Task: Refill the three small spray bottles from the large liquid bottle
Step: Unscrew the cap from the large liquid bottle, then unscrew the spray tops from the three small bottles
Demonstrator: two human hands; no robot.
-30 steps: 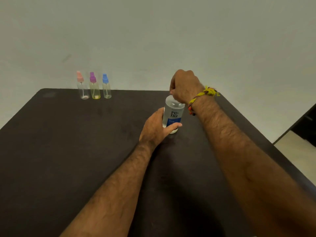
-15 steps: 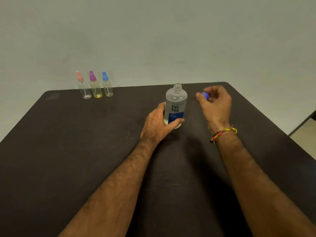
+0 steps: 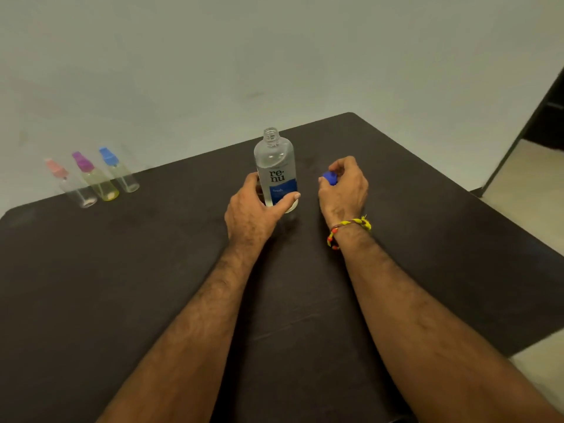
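Currently uncapping step done: left hand (image 3: pixel 254 213) grips large bottle (image 3: pixel 275 169) upright mid-table, neck open; right hand (image 3: pixel 343 187) pinches blue cap (image 3: pixel 329 178). Three spray bottles (image 3: pixel 94 178) at far left edge, seemingly capped. Next: set cap down, fetch one.

Plain indoor room, prob. a home or bare recording setup, can't tell which: dark table (image 3: pixel 122 285) vs blank pale wall (image 3: pixel 274 56), tiled floor (image 3: pixel 525 178) and dark doorway (image 3: pixel 546 117) at right.

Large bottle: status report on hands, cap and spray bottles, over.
Left hand grips large bottle, upright, neck open. Right hand pinches blue cap beside it. Three spray bottles capped, far left. Nothing between.
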